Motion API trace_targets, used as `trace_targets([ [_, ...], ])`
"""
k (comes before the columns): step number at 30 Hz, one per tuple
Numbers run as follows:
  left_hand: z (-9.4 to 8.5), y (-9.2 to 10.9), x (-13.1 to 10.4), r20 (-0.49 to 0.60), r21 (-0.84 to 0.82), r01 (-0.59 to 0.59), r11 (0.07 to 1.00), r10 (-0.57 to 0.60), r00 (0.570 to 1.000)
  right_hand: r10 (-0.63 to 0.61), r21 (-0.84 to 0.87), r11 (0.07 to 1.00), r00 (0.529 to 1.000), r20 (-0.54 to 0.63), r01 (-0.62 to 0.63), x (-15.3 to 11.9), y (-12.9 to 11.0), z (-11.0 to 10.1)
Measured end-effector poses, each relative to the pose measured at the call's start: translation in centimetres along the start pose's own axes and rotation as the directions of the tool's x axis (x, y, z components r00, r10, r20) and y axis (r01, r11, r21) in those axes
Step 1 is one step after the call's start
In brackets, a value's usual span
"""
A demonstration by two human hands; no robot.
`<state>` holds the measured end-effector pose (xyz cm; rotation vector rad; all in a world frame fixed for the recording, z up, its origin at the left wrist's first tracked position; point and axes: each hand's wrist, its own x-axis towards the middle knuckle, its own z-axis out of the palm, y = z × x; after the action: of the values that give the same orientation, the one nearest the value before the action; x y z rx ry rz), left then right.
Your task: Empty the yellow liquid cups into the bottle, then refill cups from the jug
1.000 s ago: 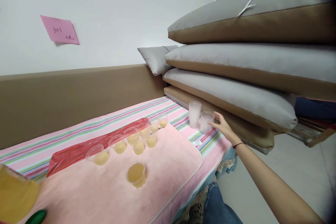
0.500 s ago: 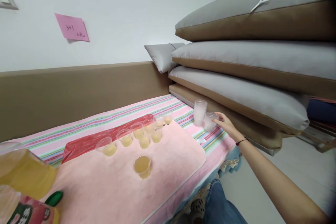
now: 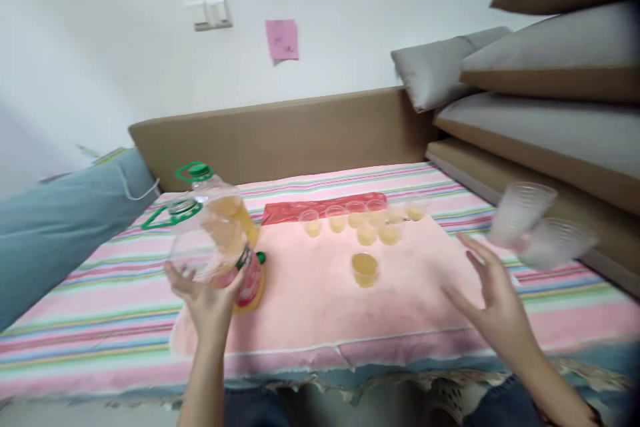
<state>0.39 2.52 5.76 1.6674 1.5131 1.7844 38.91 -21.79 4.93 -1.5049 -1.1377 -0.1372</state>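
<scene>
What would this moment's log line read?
left hand: at front bottle, contact unclear; right hand: open, holding nothing; front cup: upright on pink mat

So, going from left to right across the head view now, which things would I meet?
Blue cushion, left hand, pink note on the wall, front cup of yellow drink, right hand, stacked clear cups.

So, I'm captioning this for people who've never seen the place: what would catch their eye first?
Probably the two bottles with green handles on the left, by the left hand. Then the clear cups of yellow liquid on the pink mat in the middle, and the thick grey-and-brown cushions piled up at the right.
</scene>
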Motion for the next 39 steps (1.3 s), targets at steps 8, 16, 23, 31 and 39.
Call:
trace_targets([
  [8, -2.5, -1.5, 1.8, 0.083, -0.037, 0.053, 0.998, -0.049, 0.995, -0.244, 0.075, 0.967, 0.794, 0.557, 0.244, -5.4, -5.1, 11.3],
  [16, -5.6, -1.2, 1.2, 0.09, -0.058, 0.016, 0.998, -0.011, 0.996, -0.244, -0.091, 0.897, 0.656, 0.714, 0.433, -10.0, -0.8, 14.6],
  [23, -8.0, -1.4, 1.3, 0.055, -0.029, 0.066, 0.997, -0.064, 0.996, -0.385, -0.066, 0.85, 0.701, 0.6, 0.523, -10.1, 0.4, 15.3],
  [31, -7.4, -1.5, 1.2, 0.139, -0.017, 0.062, 0.998, -0.059, 0.988, -0.338, -0.068, 0.868, 0.685, 0.645, 0.492, -8.9, -1.5, 14.9],
  [39, -6.4, -1.1, 1.3, 0.067, -0.076, 0.073, 0.994, -0.068, 0.995, -0.328, -0.079, 0.879, 0.717, 0.616, 0.469, -9.0, -2.0, 14.8],
])
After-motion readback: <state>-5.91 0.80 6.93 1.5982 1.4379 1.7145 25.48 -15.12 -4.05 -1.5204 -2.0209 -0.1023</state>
